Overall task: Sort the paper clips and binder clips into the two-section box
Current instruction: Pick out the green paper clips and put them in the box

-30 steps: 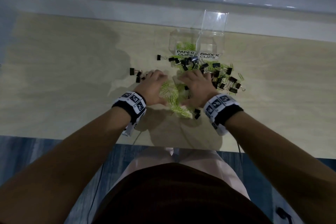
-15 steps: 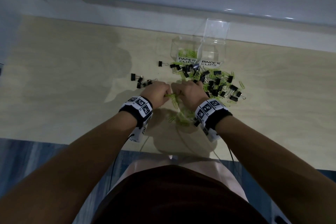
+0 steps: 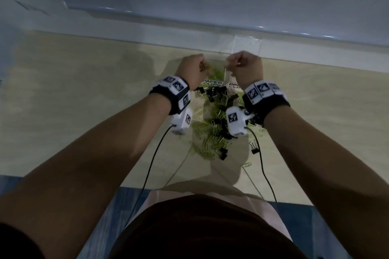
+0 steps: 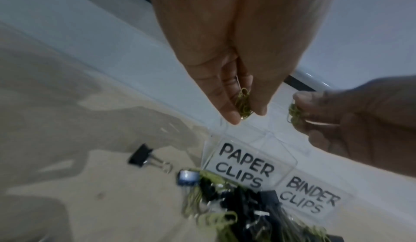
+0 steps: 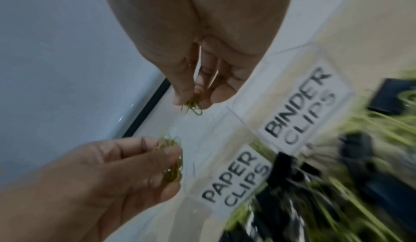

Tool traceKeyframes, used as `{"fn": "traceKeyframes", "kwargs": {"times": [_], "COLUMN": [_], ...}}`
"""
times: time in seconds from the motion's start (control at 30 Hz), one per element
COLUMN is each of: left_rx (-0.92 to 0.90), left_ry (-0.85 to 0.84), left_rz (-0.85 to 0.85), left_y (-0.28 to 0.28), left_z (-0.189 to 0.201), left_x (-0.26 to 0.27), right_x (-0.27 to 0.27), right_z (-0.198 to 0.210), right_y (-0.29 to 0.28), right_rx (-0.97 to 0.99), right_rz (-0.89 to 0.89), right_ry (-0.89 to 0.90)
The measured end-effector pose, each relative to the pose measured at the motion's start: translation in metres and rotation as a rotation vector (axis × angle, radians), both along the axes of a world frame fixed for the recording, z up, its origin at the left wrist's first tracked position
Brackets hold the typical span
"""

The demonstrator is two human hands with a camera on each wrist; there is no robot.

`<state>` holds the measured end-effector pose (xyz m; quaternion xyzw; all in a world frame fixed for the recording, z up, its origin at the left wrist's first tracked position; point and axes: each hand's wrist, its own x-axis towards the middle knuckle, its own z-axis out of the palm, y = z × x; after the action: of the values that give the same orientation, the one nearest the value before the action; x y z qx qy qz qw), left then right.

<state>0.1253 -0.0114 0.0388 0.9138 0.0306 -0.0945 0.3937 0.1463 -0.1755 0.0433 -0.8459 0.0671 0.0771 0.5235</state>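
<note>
A clear two-section box (image 3: 211, 85) stands at the far side of the table, labelled PAPER CLIPS (image 4: 244, 165) on the left and BINDER CLIPS (image 4: 310, 197) on the right. My left hand (image 3: 202, 67) hovers over the left section and pinches a bunch of green paper clips (image 4: 243, 103). Over the divider my right hand (image 3: 230, 65) pinches another small bunch of green paper clips (image 5: 192, 106). Both hands are raised above the box rim. Green paper clips lie inside the left section (image 3: 216, 73).
A mixed pile of green paper clips and black binder clips (image 3: 216, 124) covers the table just in front of the box. One lone binder clip (image 3: 254, 149) lies to its right, another (image 4: 140, 157) to the left. The box lid (image 3: 247, 45) stands open behind.
Both hands closed on paper clips in the pile, lifted off the table and moved away from me to above the box.
</note>
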Motion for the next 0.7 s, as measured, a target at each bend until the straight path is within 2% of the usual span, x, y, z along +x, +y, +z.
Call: {"fn": "traceKeyframes", "kwargs": {"times": [0.1,0.17,0.27,0.33,0.4,0.47,0.53,0.63,0.7], "left_rx": [0.041,0.088,0.172,0.163,0.192,0.299,0.360,0.443,0.476], "left_ry": [0.000,-0.005,-0.096,-0.106,0.019,0.198,0.251,0.168,0.128], "left_rz": [-0.001,-0.048,-0.116,-0.154,-0.229,-0.323,-0.357,-0.404,-0.423], "left_y": [-0.008,-0.010,-0.002,0.011,0.024,0.033,0.034,0.027,0.021], "left_z": [0.004,0.005,0.002,-0.009,-0.024,-0.039,-0.048,-0.050,-0.053], "left_x": [0.017,0.016,-0.011,-0.042,-0.075,-0.104,-0.132,-0.159,-0.165], "right_x": [0.022,0.020,-0.007,-0.032,-0.054,-0.070,-0.080,-0.086,-0.091], "right_z": [0.000,0.000,-0.001,-0.007,-0.018,-0.027,-0.030,-0.029,-0.030], "right_y": [0.008,0.010,0.010,0.011,0.014,0.021,0.029,0.034,0.033], "right_rx": [-0.078,-0.194,-0.379,-0.435,-0.483,-0.546,-0.671,-0.876,-0.902], "right_rz": [-0.002,0.069,0.251,0.417,0.634,0.841,0.988,1.099,1.100], "right_ry": [0.000,-0.025,-0.132,-0.136,-0.069,-0.013,0.023,0.002,-0.013]}}
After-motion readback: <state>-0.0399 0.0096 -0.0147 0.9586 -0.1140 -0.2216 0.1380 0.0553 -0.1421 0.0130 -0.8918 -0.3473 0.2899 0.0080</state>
